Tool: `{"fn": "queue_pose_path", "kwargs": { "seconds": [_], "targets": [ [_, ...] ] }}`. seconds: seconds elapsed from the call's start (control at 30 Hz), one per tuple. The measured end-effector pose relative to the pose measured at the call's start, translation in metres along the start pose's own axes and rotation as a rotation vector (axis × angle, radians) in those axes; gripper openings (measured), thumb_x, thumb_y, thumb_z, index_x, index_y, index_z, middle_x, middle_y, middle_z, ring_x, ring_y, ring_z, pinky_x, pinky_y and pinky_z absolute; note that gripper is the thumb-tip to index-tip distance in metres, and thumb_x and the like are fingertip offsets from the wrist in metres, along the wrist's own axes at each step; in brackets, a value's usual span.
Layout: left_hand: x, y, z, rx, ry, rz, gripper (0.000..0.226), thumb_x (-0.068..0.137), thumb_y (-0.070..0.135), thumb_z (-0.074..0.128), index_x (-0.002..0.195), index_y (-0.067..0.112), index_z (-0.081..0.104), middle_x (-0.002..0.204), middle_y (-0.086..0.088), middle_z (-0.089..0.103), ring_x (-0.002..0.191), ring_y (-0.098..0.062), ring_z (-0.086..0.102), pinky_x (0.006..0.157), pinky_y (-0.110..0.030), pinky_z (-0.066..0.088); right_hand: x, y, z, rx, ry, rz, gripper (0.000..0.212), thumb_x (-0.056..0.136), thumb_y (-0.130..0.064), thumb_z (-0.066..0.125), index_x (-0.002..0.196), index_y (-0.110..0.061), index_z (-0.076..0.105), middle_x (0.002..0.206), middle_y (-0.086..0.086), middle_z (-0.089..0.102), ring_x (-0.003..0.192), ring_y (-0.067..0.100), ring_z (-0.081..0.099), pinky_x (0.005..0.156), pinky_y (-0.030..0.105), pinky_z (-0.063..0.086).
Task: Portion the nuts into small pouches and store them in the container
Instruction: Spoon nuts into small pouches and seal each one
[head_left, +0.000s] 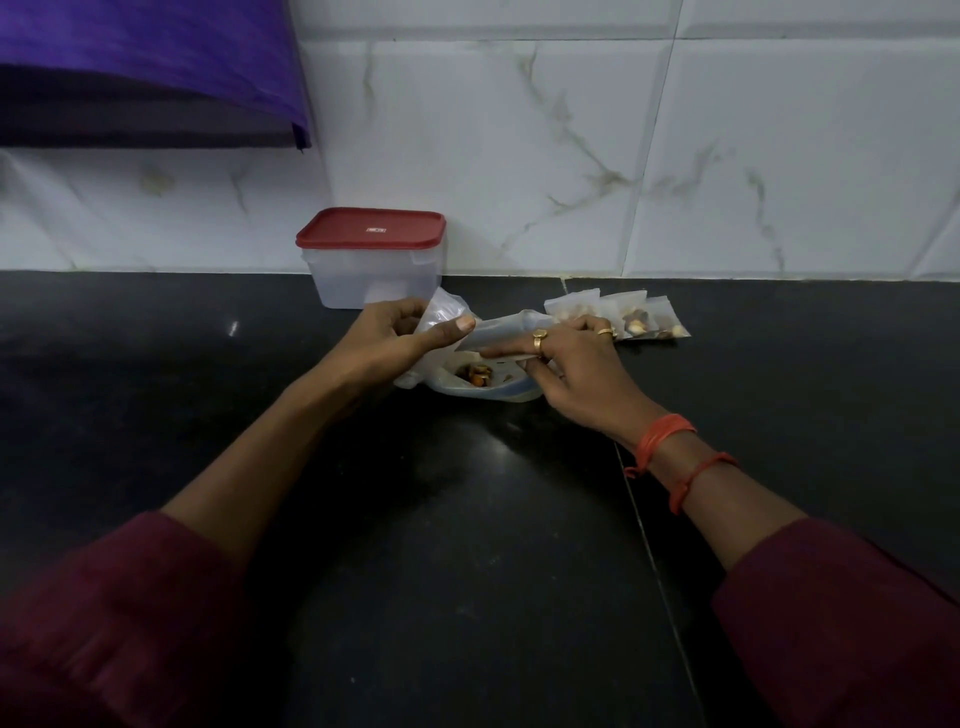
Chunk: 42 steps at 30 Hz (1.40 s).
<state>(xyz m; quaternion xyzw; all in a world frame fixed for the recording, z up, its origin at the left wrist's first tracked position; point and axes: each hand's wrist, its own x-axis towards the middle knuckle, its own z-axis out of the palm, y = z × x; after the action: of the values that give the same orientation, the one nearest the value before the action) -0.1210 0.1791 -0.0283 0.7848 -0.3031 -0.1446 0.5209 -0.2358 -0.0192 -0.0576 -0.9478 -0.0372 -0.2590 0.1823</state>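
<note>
A large clear plastic bag (470, 387) lies on the black counter with a few brown nuts (475, 374) showing inside. My left hand (400, 340) grips the bag's upper left part, thumb on top. My right hand (574, 366), with gold rings, pinches the bag's rolled top edge on the right. Three small filled pouches (631, 317) lie in a row just behind my right hand. A translucent container (376, 275) with a red lid (371, 227) on it stands against the wall, behind my left hand.
The black stone counter (467, 519) runs wide in front, with a seam at the right. A marble-tiled wall (571, 156) closes the back. A purple cloth (145, 67) hangs over a ledge at the upper left.
</note>
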Motion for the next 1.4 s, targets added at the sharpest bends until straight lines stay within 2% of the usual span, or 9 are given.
{"fn": "queue_pose_path", "kwargs": {
  "seconds": [0.27, 0.4, 0.53, 0.6, 0.73, 0.83, 0.97, 1.2, 1.4],
  "targets": [
    [0.001, 0.002, -0.003, -0.006, 0.017, 0.011, 0.052, 0.069, 0.057, 0.063, 0.113, 0.03, 0.058, 0.098, 0.018, 0.061, 0.09, -0.004, 0.059, 0.068, -0.019, 0.047, -0.003, 0.0, -0.005, -0.206, 0.25, -0.041, 0.025, 0.088, -0.024, 0.059, 0.1, -0.037, 0.076, 0.083, -0.014, 0.069, 0.084, 0.01, 0.062, 0.102, 0.047, 0.028],
    [0.001, 0.0, -0.003, 0.01, 0.002, 0.024, 0.071, 0.069, 0.057, 0.064, 0.129, 0.019, 0.059, 0.114, 0.005, 0.064, 0.1, -0.008, 0.06, 0.078, -0.025, 0.051, -0.002, -0.009, -0.003, -0.161, 0.197, -0.132, 0.032, 0.088, -0.021, 0.056, 0.108, -0.036, 0.075, 0.096, -0.012, 0.074, 0.09, 0.013, 0.065, 0.099, 0.046, 0.028],
    [0.001, -0.002, -0.004, 0.043, -0.032, 0.025, 0.075, 0.068, 0.059, 0.065, 0.131, 0.018, 0.059, 0.117, 0.003, 0.065, 0.103, -0.01, 0.061, 0.081, -0.027, 0.052, -0.004, -0.005, -0.009, -0.249, 0.177, -0.162, 0.028, 0.089, -0.027, 0.054, 0.103, -0.036, 0.077, 0.097, -0.011, 0.074, 0.092, 0.018, 0.066, 0.102, 0.05, 0.029],
    [0.002, -0.003, -0.005, 0.055, -0.043, 0.022, 0.075, 0.065, 0.06, 0.067, 0.128, 0.02, 0.061, 0.115, 0.005, 0.066, 0.103, -0.011, 0.062, 0.081, -0.026, 0.052, -0.005, 0.0, -0.012, -0.269, 0.21, -0.143, 0.023, 0.088, -0.024, 0.061, 0.099, -0.036, 0.078, 0.094, -0.011, 0.075, 0.091, 0.017, 0.066, 0.102, 0.049, 0.028],
    [0.002, -0.003, -0.009, 0.114, -0.067, 0.037, 0.061, 0.06, 0.06, 0.071, 0.113, 0.031, 0.064, 0.102, 0.018, 0.065, 0.094, -0.003, 0.063, 0.069, -0.014, 0.047, -0.004, 0.005, -0.013, -0.215, 0.323, -0.028, 0.018, 0.088, -0.022, 0.066, 0.095, -0.031, 0.078, 0.086, -0.01, 0.074, 0.082, 0.009, 0.063, 0.099, 0.047, 0.032],
    [0.003, -0.004, -0.011, 0.159, -0.07, 0.062, 0.066, 0.058, 0.058, 0.073, 0.117, 0.031, 0.062, 0.1, 0.022, 0.061, 0.092, 0.001, 0.059, 0.067, -0.013, 0.044, -0.004, 0.009, -0.012, -0.174, 0.352, 0.096, 0.018, 0.088, -0.025, 0.064, 0.097, -0.029, 0.079, 0.085, -0.007, 0.076, 0.075, 0.007, 0.054, 0.096, 0.041, 0.031],
    [0.005, -0.006, -0.011, 0.176, -0.061, 0.093, 0.078, 0.052, 0.059, 0.074, 0.122, 0.027, 0.061, 0.101, 0.024, 0.058, 0.093, 0.001, 0.057, 0.069, -0.013, 0.042, -0.005, 0.015, -0.01, -0.166, 0.3, 0.187, 0.019, 0.091, -0.027, 0.062, 0.101, -0.031, 0.079, 0.084, -0.004, 0.074, 0.08, 0.018, 0.062, 0.099, 0.045, 0.033],
    [0.007, -0.009, -0.013, 0.21, -0.071, 0.12, 0.078, 0.056, 0.062, 0.072, 0.124, 0.027, 0.061, 0.101, 0.025, 0.059, 0.093, 0.002, 0.059, 0.066, -0.01, 0.044, -0.003, 0.015, -0.01, -0.145, 0.266, 0.153, 0.02, 0.092, -0.023, 0.061, 0.1, -0.031, 0.079, 0.082, -0.002, 0.07, 0.073, 0.014, 0.054, 0.097, 0.046, 0.034],
    [0.008, -0.012, -0.012, 0.21, -0.068, 0.113, 0.075, 0.058, 0.063, 0.073, 0.124, 0.029, 0.062, 0.103, 0.025, 0.059, 0.096, 0.001, 0.058, 0.069, -0.012, 0.043, -0.004, 0.014, -0.011, -0.088, 0.19, 0.154, 0.022, 0.095, -0.025, 0.06, 0.103, -0.035, 0.078, 0.082, -0.008, 0.065, 0.078, 0.01, 0.052, 0.097, 0.041, 0.031]
  ]
}}
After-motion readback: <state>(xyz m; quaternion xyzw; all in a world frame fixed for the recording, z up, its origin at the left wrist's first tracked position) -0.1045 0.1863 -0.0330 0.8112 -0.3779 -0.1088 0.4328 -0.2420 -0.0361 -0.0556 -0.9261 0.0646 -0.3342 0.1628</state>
